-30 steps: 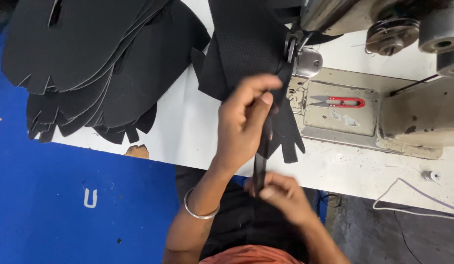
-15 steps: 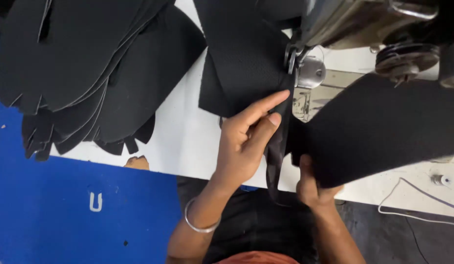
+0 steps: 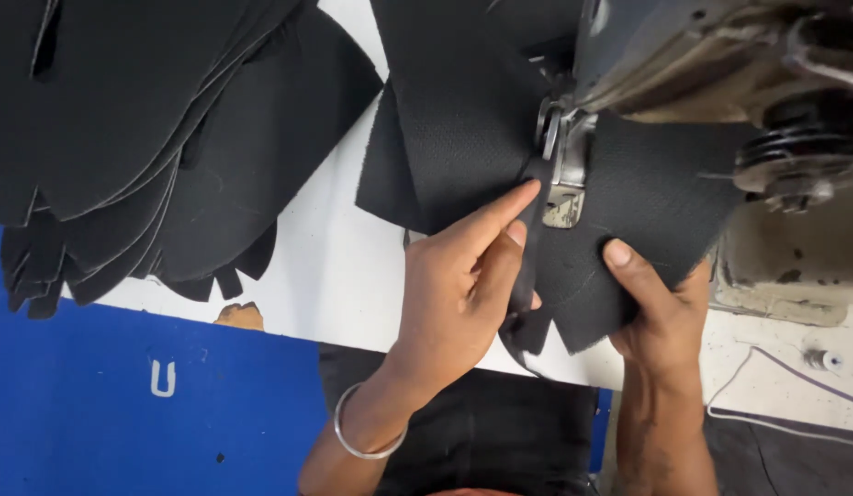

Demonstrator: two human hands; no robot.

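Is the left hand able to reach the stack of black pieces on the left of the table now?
Probably yes. The left hand rests on the black fabric at the sewing machine; only bare white table lies between it and the stack.
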